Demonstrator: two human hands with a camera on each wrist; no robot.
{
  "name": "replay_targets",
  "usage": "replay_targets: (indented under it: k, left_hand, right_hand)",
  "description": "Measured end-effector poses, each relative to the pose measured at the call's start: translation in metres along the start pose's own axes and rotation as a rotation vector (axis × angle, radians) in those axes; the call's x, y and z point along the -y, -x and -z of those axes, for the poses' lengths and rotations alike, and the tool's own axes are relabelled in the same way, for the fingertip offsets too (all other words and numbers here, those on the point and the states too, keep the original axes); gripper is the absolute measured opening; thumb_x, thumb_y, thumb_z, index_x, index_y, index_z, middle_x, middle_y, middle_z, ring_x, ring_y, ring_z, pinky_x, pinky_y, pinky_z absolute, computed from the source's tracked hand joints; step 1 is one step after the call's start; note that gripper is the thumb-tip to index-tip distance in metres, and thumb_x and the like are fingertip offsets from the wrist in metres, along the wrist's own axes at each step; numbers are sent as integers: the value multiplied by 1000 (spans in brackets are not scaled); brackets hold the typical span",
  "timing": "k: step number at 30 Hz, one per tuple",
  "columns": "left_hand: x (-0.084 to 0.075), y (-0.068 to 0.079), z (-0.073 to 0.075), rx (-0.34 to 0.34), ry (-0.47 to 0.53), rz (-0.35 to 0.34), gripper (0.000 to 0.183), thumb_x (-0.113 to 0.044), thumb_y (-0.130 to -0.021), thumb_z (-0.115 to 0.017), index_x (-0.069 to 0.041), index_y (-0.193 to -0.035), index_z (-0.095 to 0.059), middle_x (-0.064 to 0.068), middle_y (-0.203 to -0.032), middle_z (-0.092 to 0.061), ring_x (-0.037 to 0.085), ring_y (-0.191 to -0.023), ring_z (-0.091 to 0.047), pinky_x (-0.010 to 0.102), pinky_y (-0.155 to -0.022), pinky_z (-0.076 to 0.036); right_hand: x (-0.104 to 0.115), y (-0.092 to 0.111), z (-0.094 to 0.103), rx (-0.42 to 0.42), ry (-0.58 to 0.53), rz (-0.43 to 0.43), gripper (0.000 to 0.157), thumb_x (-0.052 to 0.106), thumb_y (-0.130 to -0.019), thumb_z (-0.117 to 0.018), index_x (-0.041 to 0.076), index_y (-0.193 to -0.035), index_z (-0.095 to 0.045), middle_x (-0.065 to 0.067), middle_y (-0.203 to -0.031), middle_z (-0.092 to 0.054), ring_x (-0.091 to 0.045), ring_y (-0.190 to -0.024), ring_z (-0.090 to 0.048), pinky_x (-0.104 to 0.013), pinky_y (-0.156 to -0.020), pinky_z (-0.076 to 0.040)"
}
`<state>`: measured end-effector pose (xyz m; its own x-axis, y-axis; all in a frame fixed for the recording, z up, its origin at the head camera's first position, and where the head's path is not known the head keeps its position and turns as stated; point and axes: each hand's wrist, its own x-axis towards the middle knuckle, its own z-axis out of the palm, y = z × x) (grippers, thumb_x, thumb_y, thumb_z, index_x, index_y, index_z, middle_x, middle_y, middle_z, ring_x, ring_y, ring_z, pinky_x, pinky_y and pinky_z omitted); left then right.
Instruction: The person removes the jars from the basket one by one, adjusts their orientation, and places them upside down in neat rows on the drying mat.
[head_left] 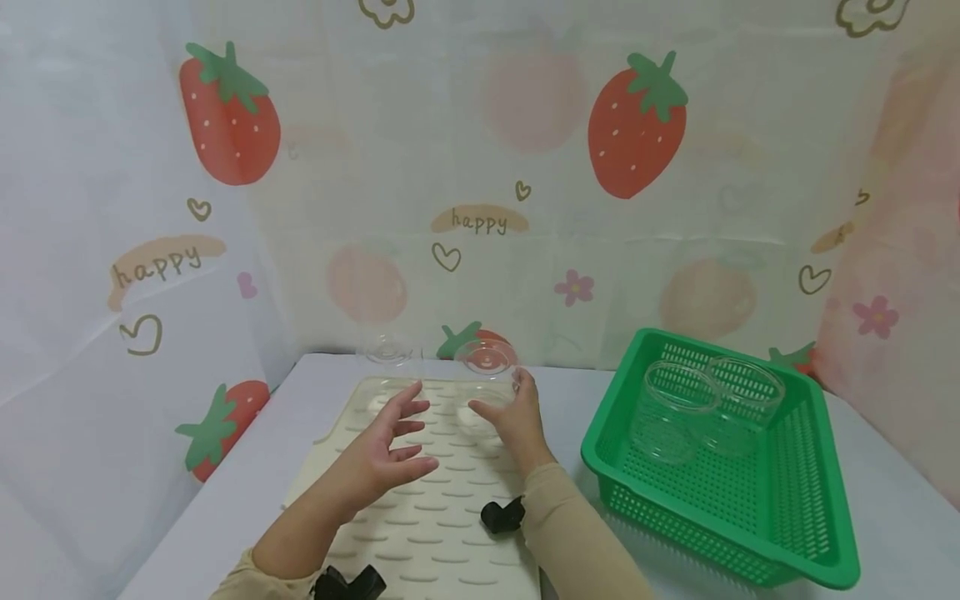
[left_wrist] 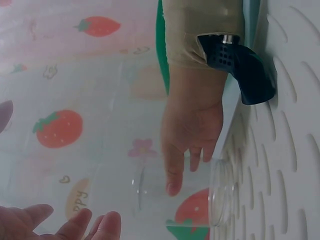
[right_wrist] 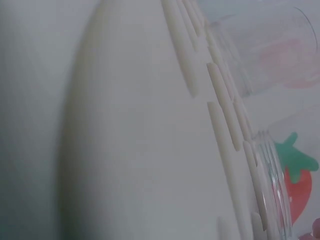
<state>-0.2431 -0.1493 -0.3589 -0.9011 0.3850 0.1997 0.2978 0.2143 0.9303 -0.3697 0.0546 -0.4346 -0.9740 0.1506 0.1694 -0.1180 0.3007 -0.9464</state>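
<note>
Two clear glasses stand upside down at the far end of a cream ridged mat [head_left: 420, 533], the left glass [head_left: 386, 354] and the right glass [head_left: 487, 354]. My right hand [head_left: 517, 421] holds the right glass, thumb across its near side and fingers at its right. In the left wrist view the thumb of that right hand [left_wrist: 192, 127] overlaps the glass wall. Over the mat, left of it, my left hand [head_left: 386, 454] is held with fingers spread and nothing in them. The right wrist view shows mostly the mat [right_wrist: 150, 125], with part of a glass [right_wrist: 272, 185] at the lower right.
A green perforated basket [head_left: 795, 550] sits on the white table [head_left: 225, 517] at the right. Inside it are two more clear glasses, one at the left [head_left: 671, 417] and one behind it [head_left: 750, 400]. A strawberry-print curtain [head_left: 480, 125] hangs behind the table.
</note>
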Motion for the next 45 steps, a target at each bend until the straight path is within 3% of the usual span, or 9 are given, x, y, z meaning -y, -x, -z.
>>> replay_targets:
  k: [14,21,30,45]
  left_hand:
    - [1,-1,0,-2,-5,7,85,-17,-80,-70,-25,-145,-16,9,-144,-27,32,-129,-32,40,-100,-37]
    - [1,-1,0,-2,-10,12,87,-20,-79,-71,-26,-145,-15,9,-144,-27,32,-129,-31,41,-100,-37]
    - [1,-1,1,-6,-15,6,85,-19,-80,-70,-24,-145,-15,9,-144,-27,32,-130,-30,40,-99,-38]
    - [2,-8,1,-18,-43,-1,84,-24,-81,-70,-24,-145,-15,10,-144,-28,33,-129,-31,43,-98,-39]
  right_hand:
    - [6,0,3,22,12,4,99,22,-64,-84,5,-140,-23,-16,-142,-31,-31,-131,-29,-44,-106,-27]
    - [5,-1,10,22,40,-24,103,31,-64,-83,7,-142,-21,-12,-144,-31,-30,-132,-29,-43,-105,-28]
    - [11,3,21,16,-19,13,99,28,-69,-80,6,-144,-18,-12,-144,-30,-29,-133,-27,-43,-106,-27]
    - [56,26,28,24,-152,156,98,26,-69,-80,10,-144,-20,-9,-147,-26,-22,-135,-24,-33,-108,-24]
